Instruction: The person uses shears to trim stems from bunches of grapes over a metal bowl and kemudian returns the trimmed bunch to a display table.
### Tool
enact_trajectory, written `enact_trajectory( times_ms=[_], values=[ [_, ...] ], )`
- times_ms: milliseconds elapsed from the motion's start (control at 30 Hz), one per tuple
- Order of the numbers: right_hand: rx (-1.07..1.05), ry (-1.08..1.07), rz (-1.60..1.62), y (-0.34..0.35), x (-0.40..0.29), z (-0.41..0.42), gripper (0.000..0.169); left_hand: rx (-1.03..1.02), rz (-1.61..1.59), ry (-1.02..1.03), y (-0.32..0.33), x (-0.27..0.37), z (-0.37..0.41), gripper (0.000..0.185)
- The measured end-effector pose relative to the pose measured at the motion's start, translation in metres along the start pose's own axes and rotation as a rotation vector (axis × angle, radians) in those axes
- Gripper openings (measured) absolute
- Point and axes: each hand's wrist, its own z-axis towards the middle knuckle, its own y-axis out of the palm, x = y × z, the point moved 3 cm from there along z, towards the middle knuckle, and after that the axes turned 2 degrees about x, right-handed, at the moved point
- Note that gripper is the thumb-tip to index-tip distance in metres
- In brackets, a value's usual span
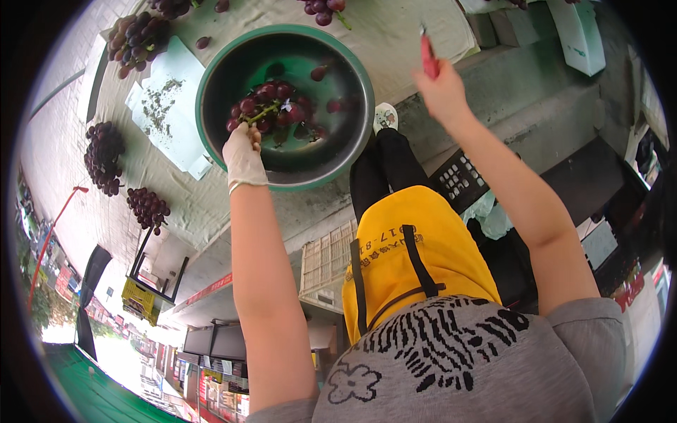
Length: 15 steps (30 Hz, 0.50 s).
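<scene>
My left hand (pixel 245 150), in a pale thin glove, grips the stem end of a bunch of red grapes (pixel 266 99) inside a basin with a green rim (pixel 365 69). The bunch's green stalk points across the basin. Several loose grapes (pixel 318 73) lie deeper in it, some blurred, apparently in liquid. My right hand (pixel 442 90), bare, is raised to the right of the basin. It is closed around a red-handled tool (pixel 429 57) with a short metal tip pointing away from me. Motion blurs the tip, so its exact kind is unclear.
Grape bunches (pixel 104 157) lie on the pale cloth (pixel 185 211) left of the basin, beside a white foam sheet (pixel 180 143) strewn with dark bits. Another bunch (pixel 323 9) sits beyond the basin. A cream plastic crate (pixel 328 259) and a black crate (pixel 457 177) flank my legs.
</scene>
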Motion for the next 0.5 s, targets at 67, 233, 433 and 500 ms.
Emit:
enact_trajectory(
  times_ms=[67,233,433,500],
  values=[
    [-0.206,-0.026,0.131,-0.006,-0.016,-0.058,0.03,-0.088,-0.19,-0.063,-0.009,-0.004,-0.012,0.021],
    [-0.634,0.133,0.077,0.002,-0.039,-0.131,0.036,-0.212,-0.344,0.127,-0.024,-0.012,-0.027,0.027],
    [-0.685,0.161,-0.007,0.027,-0.047,-0.132,0.038,-0.264,-0.351,0.402,-0.044,-0.017,-0.039,0.028],
    [-0.706,0.109,0.044,0.036,-0.048,-0.134,0.038,-0.313,-0.378,0.441,-0.059,-0.021,-0.03,0.029]
  ],
)
